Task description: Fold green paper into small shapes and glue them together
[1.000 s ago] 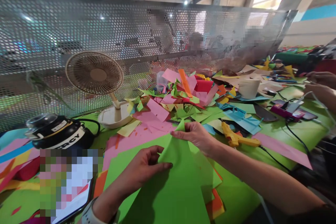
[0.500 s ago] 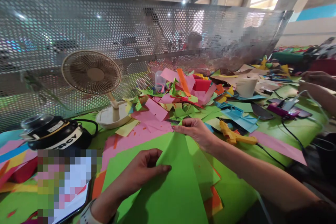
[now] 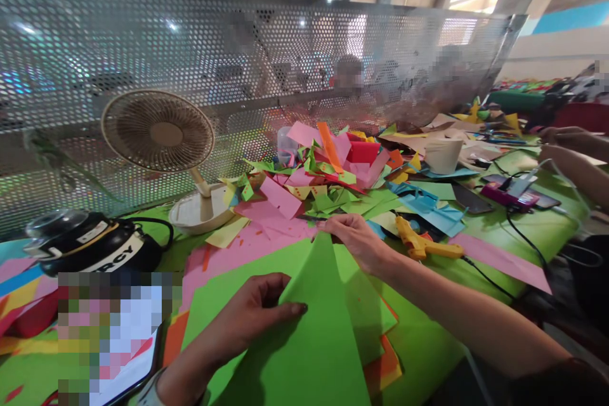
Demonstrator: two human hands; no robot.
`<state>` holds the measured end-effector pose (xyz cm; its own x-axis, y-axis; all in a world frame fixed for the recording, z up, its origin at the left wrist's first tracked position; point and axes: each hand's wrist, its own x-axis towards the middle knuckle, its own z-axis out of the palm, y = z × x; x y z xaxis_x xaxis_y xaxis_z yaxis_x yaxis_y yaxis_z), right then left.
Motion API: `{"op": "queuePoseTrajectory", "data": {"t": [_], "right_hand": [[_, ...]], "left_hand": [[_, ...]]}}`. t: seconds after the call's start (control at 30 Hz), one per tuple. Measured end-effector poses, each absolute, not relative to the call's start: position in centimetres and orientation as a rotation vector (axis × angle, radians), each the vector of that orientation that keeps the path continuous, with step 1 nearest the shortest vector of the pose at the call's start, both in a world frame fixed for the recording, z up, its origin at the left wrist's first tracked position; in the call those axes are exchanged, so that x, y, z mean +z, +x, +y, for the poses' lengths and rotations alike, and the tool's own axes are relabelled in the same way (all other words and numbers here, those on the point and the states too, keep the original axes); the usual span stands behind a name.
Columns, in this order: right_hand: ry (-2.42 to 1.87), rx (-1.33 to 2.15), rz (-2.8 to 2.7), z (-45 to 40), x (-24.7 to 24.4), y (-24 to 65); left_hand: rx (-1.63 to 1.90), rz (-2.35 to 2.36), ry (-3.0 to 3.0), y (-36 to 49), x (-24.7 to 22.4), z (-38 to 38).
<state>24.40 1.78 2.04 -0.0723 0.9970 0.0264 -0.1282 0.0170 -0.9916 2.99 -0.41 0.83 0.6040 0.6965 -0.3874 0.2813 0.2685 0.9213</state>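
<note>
A sheet of green paper (image 3: pixel 316 323) is bent up into a tall fold with a pointed top. My left hand (image 3: pixel 257 311) closes on its left edge, the thumb lying over the front face. At the upper point, the fingers of my right hand (image 3: pixel 349 238) are pinched together against the paper. A thin dark sliver shows by those fingertips, too small to name. Beneath the raised sheet lie more green sheets (image 3: pixel 223 295) and orange paper (image 3: pixel 387 361). Pink paper (image 3: pixel 257 241) spreads just beyond.
A fan (image 3: pixel 166 133), a black round device (image 3: pixel 104 241) and a phone (image 3: pixel 133 330) stand or lie leftward. Paper scraps (image 3: pixel 328 165) heap up ahead. To the right are a yellow glue gun (image 3: pixel 419 241), a purple power strip (image 3: pixel 509 196) and another person's hands (image 3: pixel 566 137). Perforated metal panel (image 3: pixel 266 89) behind.
The view has shifted slightly. My right fingers sit a little higher at the paper's point, and the thin dark sliver now shows beside them. The left hand keeps its hold.
</note>
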Motion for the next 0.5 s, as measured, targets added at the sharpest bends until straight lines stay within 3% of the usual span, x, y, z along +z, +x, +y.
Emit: {"op": "queuePoseTrajectory", "data": {"t": [0.3, 0.5], "right_hand": [[-1.048, 1.337, -0.989, 2.6, 2.7, 25.9], [-1.118, 1.391, -1.221, 1.3, 2.0, 24.7]], "left_hand": [[0.373, 0.944, 1.284, 2.8, 0.4, -0.6], [0.428, 0.913, 1.270, 3.0, 0.5, -0.7]]}}
